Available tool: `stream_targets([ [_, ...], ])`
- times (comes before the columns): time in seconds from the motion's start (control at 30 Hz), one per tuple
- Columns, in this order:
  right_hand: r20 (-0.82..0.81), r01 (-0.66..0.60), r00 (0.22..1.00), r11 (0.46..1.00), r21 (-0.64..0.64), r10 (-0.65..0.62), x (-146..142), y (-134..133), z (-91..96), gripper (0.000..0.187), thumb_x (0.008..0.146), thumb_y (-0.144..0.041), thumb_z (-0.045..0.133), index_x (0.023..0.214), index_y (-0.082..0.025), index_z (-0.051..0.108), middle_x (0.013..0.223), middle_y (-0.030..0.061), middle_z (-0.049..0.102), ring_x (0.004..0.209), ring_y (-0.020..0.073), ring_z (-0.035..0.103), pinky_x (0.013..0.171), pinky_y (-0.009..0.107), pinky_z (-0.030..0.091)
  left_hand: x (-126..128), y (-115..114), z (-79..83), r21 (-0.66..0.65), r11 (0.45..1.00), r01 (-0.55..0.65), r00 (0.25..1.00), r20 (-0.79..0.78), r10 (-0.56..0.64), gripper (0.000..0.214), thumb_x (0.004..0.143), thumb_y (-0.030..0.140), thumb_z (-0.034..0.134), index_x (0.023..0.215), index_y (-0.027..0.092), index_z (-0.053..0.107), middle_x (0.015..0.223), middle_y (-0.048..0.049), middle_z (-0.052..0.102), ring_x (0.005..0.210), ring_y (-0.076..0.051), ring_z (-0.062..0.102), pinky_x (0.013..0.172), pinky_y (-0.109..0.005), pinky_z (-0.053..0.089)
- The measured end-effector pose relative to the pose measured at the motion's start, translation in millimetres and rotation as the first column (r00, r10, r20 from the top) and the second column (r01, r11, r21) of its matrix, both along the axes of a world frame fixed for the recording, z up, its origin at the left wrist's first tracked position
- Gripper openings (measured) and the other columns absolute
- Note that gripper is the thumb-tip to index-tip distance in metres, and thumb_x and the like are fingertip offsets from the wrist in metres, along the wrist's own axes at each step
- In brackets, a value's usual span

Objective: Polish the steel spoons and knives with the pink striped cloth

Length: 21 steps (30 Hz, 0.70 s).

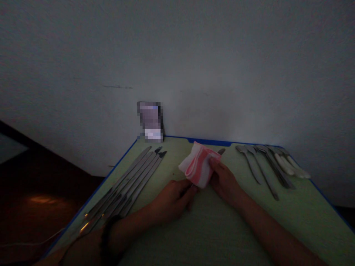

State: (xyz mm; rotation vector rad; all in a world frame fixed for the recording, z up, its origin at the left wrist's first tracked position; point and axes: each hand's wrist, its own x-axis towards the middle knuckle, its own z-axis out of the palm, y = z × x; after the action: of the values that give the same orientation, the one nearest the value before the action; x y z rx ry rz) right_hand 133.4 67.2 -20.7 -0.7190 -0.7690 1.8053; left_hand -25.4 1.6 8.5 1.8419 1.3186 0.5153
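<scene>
My right hand (224,180) is closed around a folded pink and white cloth (199,164), which wraps one piece of cutlery; only its dark tip (221,151) pokes out beyond the cloth. My left hand (172,199) rests on the green table (210,229) just left of the cloth, fingers curled and pinched at the near end of that piece, which is too dim to name. A dark band sits on my left wrist.
A row of several long knives (130,181) lies at the table's left. Several spoons and other cutlery (270,164) lie at the right. A small upright object (150,121) leans on the wall at the back edge. The table has a blue rim.
</scene>
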Motion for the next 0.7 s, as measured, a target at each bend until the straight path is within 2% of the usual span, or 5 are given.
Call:
stream_targets([
  [0.13,-0.03,0.022,0.999,1.0,-0.012,-0.022,0,3,-3.4,0.025,0.073,-0.037,0.066,0.089,-0.018,0.065,0.08,0.0033,0.068,0.077,0.0169,0.061,0.076,0.032,0.047,-14,-2,17.7,0.146,0.989,0.031,0.989,-0.145,-0.009,0.024,0.09,0.037,0.041,0.092,0.022,0.059,0.079,-0.0012,0.065,0.066,-0.016,0.06,0.058,-0.025,0.043],
  [0.23,-0.064,0.072,0.995,0.997,-0.038,-0.074,0,5,-3.7,0.025,0.073,-0.036,0.066,0.092,-0.02,0.065,0.087,0.0031,0.068,0.084,0.0172,0.061,0.079,0.031,0.047,-53,18,30.8,0.32,0.94,-0.123,0.945,-0.251,0.209,0.031,0.085,0.046,0.047,0.106,0.023,0.054,0.094,-0.0031,0.062,0.078,-0.019,0.06,0.066,-0.029,0.046],
  [0.43,-0.068,0.05,0.996,0.997,-0.051,-0.054,0,5,-1.4,0.023,0.075,-0.032,0.066,0.094,-0.019,0.066,0.095,0.0044,0.068,0.088,0.0165,0.061,0.085,0.031,0.046,-147,100,22.8,0.599,0.588,-0.543,0.71,-0.046,0.702,0.09,0.059,0.048,0.072,0.128,0.007,0.031,0.123,-0.0197,0.04,0.105,-0.031,0.051,0.087,-0.046,0.045],
  [0.53,-0.041,0.016,0.999,0.998,-0.063,-0.019,2,5,-4.4,0.023,0.077,-0.033,0.064,0.094,-0.019,0.066,0.087,0.0042,0.068,0.08,0.0163,0.061,0.082,0.032,0.047,-162,123,9.4,0.524,0.6,-0.604,0.716,0.026,0.698,0.105,0.049,0.043,0.08,0.131,0.005,0.026,0.127,-0.0243,0.038,0.114,-0.038,0.045,0.092,-0.053,0.04],
  [0.7,-0.007,-0.006,1.0,0.996,-0.084,0.005,4,4,-7.5,0.025,0.077,-0.034,0.064,0.096,-0.019,0.065,0.083,0.0045,0.067,0.073,0.017,0.061,0.077,0.035,0.048,-157,137,-8.3,0.46,0.69,-0.559,0.801,0.085,0.593,0.065,0.066,0.035,0.074,0.117,0.012,0.041,0.109,-0.0149,0.06,0.096,-0.025,0.061,0.08,-0.038,0.052],
])
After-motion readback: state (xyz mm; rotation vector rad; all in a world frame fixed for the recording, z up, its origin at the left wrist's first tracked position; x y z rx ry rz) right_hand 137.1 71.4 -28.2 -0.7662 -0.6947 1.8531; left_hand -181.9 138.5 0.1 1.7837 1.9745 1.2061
